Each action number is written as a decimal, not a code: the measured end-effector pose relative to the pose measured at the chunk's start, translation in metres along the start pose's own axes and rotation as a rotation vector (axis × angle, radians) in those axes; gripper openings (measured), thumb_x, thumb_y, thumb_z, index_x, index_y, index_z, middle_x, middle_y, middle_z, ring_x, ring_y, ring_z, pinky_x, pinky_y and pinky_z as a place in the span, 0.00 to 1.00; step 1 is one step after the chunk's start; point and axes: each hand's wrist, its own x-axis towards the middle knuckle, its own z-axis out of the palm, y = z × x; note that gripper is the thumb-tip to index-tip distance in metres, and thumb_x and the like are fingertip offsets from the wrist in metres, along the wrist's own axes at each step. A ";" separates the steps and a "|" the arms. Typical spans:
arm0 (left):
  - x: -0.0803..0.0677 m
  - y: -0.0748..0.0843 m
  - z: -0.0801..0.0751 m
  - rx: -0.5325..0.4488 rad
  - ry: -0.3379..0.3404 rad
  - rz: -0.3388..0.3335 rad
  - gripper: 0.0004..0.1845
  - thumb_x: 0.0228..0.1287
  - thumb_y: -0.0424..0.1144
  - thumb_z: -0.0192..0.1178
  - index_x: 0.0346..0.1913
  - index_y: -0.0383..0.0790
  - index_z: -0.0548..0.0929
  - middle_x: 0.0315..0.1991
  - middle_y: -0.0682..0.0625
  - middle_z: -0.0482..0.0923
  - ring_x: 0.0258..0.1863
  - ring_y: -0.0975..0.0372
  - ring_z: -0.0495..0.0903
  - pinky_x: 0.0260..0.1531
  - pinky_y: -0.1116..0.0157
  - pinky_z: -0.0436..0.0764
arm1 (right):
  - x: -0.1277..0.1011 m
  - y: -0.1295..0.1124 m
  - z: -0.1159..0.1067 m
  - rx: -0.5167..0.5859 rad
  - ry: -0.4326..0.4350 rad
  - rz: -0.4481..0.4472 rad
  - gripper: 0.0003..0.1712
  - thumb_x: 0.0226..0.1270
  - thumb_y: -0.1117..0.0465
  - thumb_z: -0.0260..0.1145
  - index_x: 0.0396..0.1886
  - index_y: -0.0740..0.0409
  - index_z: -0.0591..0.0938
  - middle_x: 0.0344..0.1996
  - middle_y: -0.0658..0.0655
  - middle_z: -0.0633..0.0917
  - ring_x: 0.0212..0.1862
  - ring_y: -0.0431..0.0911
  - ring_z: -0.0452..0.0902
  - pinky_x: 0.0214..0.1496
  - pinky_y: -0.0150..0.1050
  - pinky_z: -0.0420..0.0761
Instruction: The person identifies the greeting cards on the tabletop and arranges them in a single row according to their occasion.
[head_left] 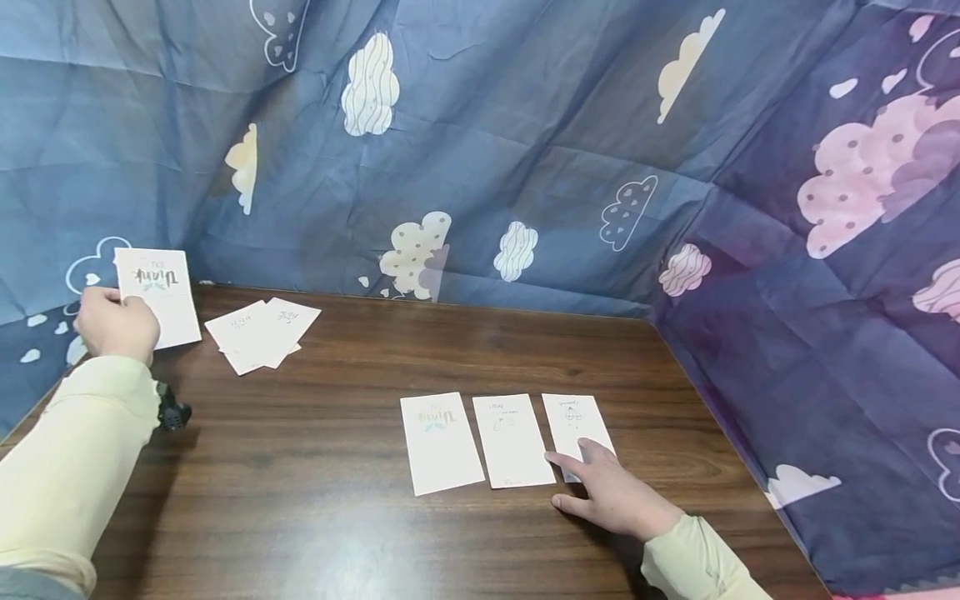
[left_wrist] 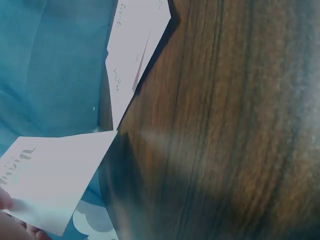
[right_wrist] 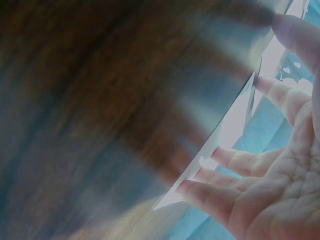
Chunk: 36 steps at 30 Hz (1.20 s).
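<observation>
My left hand (head_left: pixel 120 327) is at the far left and pinches a white "Thank You" card (head_left: pixel 174 310) between thumb and fingers. In the left wrist view this card (left_wrist: pixel 70 170) stands tilted, its lettering by the thumb. Beside it, a few overlapping white cards (head_left: pixel 258 333) with handwriting lie on the table. My right hand (head_left: pixel 621 498) has its fingers spread over the lower part of a card with a small drawing (head_left: pixel 573 408). To its left lie a card with handwriting (head_left: pixel 517 454) and another "Thank You" card (head_left: pixel 442 454). Fingertips (right_wrist: pixel 220 154) overlap a card (right_wrist: pixel 235 122) in the right wrist view.
The brown wooden table (head_left: pixel 315 467) meets a blue cloth backdrop (head_left: pixel 465 158) with cloud prints at the back. A darker cloth wall (head_left: pixel 750 333) runs along its right edge. A small black device (head_left: pixel 173 407) is at the left wrist.
</observation>
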 end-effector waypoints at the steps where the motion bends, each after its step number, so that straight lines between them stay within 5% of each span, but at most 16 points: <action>1: 0.000 0.001 0.000 -0.003 0.008 0.007 0.07 0.72 0.35 0.39 0.39 0.38 0.68 0.44 0.39 0.70 0.54 0.45 0.73 0.50 0.54 0.70 | 0.000 0.000 0.000 0.000 -0.001 -0.002 0.34 0.65 0.47 0.75 0.67 0.56 0.79 0.59 0.80 0.73 0.64 0.75 0.69 0.59 0.68 0.74; 7: -0.004 0.005 0.007 -0.071 0.010 0.073 0.06 0.72 0.37 0.44 0.35 0.49 0.68 0.33 0.55 0.66 0.29 0.68 0.64 0.33 0.69 0.65 | 0.002 -0.001 -0.002 0.003 -0.005 0.000 0.34 0.65 0.48 0.75 0.67 0.56 0.80 0.60 0.80 0.73 0.65 0.75 0.68 0.60 0.68 0.73; 12: -0.018 0.007 0.021 -0.061 -0.098 0.154 0.06 0.71 0.37 0.48 0.38 0.40 0.75 0.34 0.52 0.70 0.33 0.66 0.65 0.34 0.70 0.67 | 0.002 0.000 -0.002 -0.002 -0.007 -0.005 0.34 0.65 0.48 0.75 0.67 0.56 0.80 0.58 0.78 0.73 0.63 0.73 0.70 0.60 0.67 0.73; 21: -0.064 0.015 0.041 -0.102 -0.435 0.231 0.16 0.79 0.40 0.49 0.52 0.27 0.77 0.44 0.44 0.73 0.37 0.61 0.70 0.30 0.69 0.73 | 0.002 0.002 0.002 -0.003 0.012 -0.023 0.34 0.64 0.48 0.75 0.66 0.56 0.80 0.58 0.78 0.73 0.63 0.74 0.69 0.59 0.68 0.74; 30: -0.099 0.018 0.045 -0.179 -0.616 0.166 0.12 0.81 0.39 0.47 0.40 0.34 0.74 0.42 0.47 0.66 0.41 0.59 0.65 0.38 0.64 0.69 | 0.006 0.000 -0.002 0.001 0.009 -0.045 0.33 0.65 0.49 0.75 0.67 0.57 0.79 0.54 0.73 0.74 0.60 0.70 0.72 0.58 0.66 0.74; 36: -0.117 0.013 0.047 -0.220 -0.711 0.179 0.11 0.80 0.36 0.49 0.36 0.36 0.76 0.34 0.51 0.69 0.37 0.60 0.68 0.38 0.64 0.71 | 0.004 -0.002 -0.002 0.002 -0.019 -0.005 0.34 0.66 0.48 0.75 0.67 0.56 0.79 0.60 0.80 0.72 0.65 0.76 0.67 0.61 0.69 0.72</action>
